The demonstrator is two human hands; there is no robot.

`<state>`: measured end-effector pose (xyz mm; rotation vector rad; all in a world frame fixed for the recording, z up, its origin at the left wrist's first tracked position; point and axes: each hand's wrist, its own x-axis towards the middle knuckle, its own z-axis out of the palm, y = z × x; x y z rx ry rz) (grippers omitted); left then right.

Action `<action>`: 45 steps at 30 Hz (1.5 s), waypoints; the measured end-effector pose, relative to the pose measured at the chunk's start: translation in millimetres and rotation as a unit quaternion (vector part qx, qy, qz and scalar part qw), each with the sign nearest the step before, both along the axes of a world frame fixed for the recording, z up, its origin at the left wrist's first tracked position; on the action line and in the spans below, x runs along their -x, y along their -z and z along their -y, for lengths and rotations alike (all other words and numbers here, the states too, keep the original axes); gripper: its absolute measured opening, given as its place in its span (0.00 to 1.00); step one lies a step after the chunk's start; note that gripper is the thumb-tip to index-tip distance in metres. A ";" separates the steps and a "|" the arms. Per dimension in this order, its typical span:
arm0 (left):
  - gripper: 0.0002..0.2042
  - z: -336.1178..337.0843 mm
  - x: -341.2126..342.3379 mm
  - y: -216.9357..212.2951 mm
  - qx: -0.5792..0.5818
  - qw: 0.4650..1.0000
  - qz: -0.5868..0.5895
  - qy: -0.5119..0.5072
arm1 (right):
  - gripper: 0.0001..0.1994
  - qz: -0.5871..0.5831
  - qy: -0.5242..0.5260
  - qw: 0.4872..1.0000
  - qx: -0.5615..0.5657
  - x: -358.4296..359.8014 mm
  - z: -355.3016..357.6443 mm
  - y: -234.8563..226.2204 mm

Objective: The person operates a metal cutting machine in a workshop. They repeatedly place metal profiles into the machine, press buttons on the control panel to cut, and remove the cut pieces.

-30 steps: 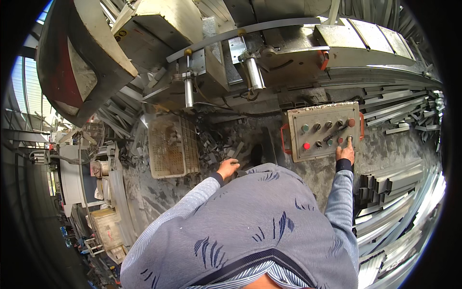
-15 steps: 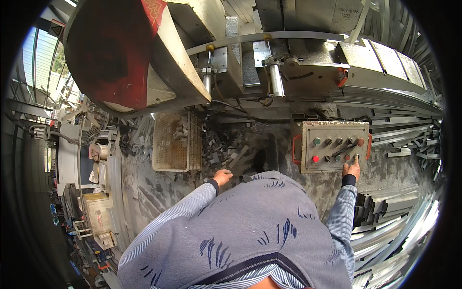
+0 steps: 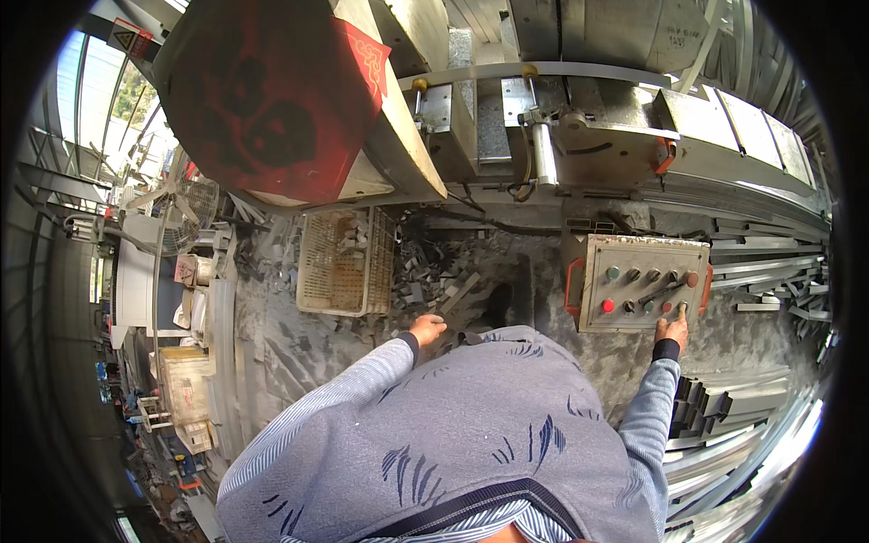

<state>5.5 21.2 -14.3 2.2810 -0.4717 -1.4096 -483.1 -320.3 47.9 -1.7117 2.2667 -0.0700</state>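
At the control panel (image 3: 647, 319), a pale metal box with knobs and coloured buttons, my right hand (image 3: 671, 333) stretches its index finger onto the bottom-right button. Its other fingers are curled, and I see nothing held in it. My left hand (image 3: 427, 329) hovers in front of my body, right of the plastic crate (image 3: 306, 309). Its fingers are curled in, with the thumb along the top, and no object shows in them. On the panel's lower left sits a red button (image 3: 607, 306). Red handles (image 3: 575, 286) flank the box.
A large machine with a red-and-black cover (image 3: 262, 109) and a cylinder (image 3: 544, 154) spans the far side. Metal offcuts (image 3: 430, 271) litter the floor beside the crate. Metal profiles (image 3: 738, 398) are stacked at the right. A fan (image 3: 188, 217) and cartons (image 3: 186, 385) stand left.
The whole view has shifted slightly, so the machine, crate and panel appear farther right. My right index finger stays at the same button, and my left hand remains curled.
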 end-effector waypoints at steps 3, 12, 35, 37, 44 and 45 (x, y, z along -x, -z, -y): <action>0.19 -11.7 -8.6 -0.4 -0.008 0.999 0.034 -0.001 | 0.36 -0.009 -0.011 1.000 0.012 0.6 -0.2 2.1; 0.20 -1.8 -6.6 -12.6 -0.010 0.999 -0.039 -0.029 | 0.37 -0.014 -0.019 0.999 0.037 4.0 -0.9 12.2; 0.21 11.4 -2.2 -23.7 -0.043 0.998 -0.044 -0.014 | 0.36 0.006 -0.001 1.000 0.023 4.0 0.2 9.4; 0.20 12.3 -1.8 -20.7 -0.036 0.998 -0.044 -0.004 | 0.35 0.002 0.004 1.000 0.020 2.4 0.3 7.3; 0.19 14.1 -0.7 -3.0 -0.012 0.999 -0.046 -0.017 | 0.35 -0.006 0.016 1.000 0.008 0.5 0.9 3.7; 0.19 14.7 -0.4 -2.0 -0.011 0.999 -0.045 -0.013 | 0.35 -0.006 0.017 1.000 0.006 0.8 0.9 4.2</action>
